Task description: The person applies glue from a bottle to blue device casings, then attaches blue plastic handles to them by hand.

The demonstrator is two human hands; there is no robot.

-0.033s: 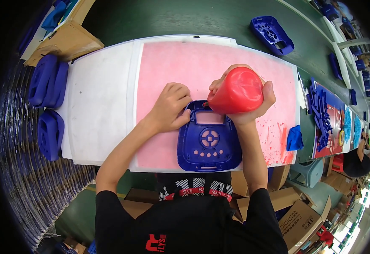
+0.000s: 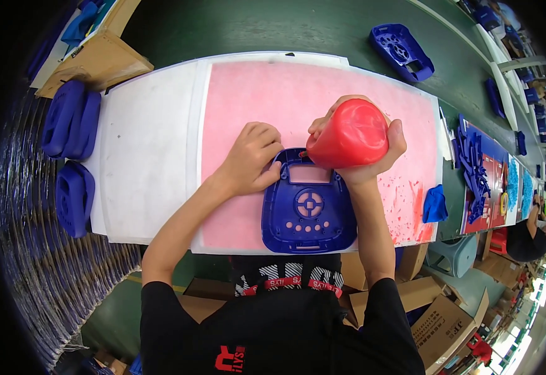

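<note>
A blue plastic housing point(image 2: 279, 212) lies on the pink sheet in front of me, its ribbed inside facing up. It has a rectangular window, a round grille and a row of small holes. My left hand point(image 2: 252, 159) is closed at its upper left edge, thumb and curled fingers gripping the rim. In my right hand point(image 2: 382, 164) is a red squeeze bottle point(image 2: 355, 134), tipped with its base toward me. The bottle's narrow tip points down at the housing's top edge, beside the window. Most of my right fingers are hidden behind the bottle.
Several blue housings point(image 2: 70, 122) stand stacked at the table's left edge. A blue cloth point(image 2: 435, 204) lies at the right, near red smears on the pink sheet point(image 2: 241, 87). Another housing point(image 2: 401, 52) rests on the green surface beyond. Blue strips point(image 2: 471, 165) are piled farther right.
</note>
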